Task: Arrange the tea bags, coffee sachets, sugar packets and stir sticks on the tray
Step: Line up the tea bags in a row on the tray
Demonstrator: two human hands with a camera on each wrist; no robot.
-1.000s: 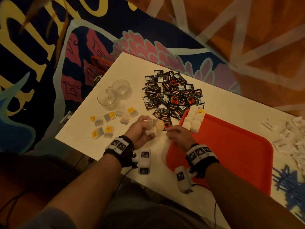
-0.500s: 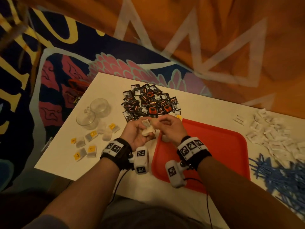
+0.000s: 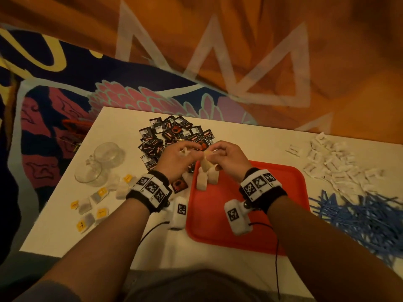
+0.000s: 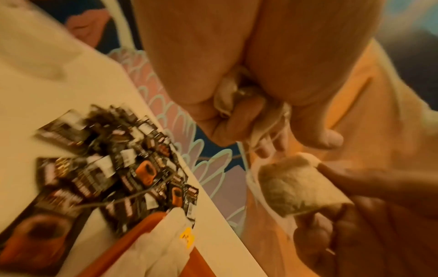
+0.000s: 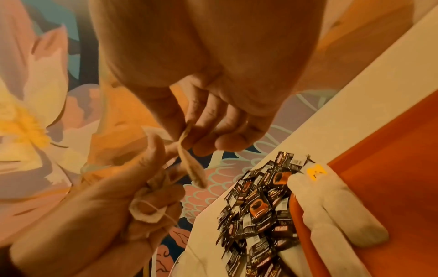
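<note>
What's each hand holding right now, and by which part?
Right hand pinches a tea bag by its top edge; left hand grips bunched tea bags with their strings in its curled fingers.

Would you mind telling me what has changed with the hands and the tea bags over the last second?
Both hands rose off the table: the left hand keeps its crumpled tea bags, while the right hand, empty-looking before, now pinches one tea bag pulled away from that bunch, strings trailing between. The tea bags on the tray, the coffee sachets and the red tray look undisturbed; the camera itself shifted.
</note>
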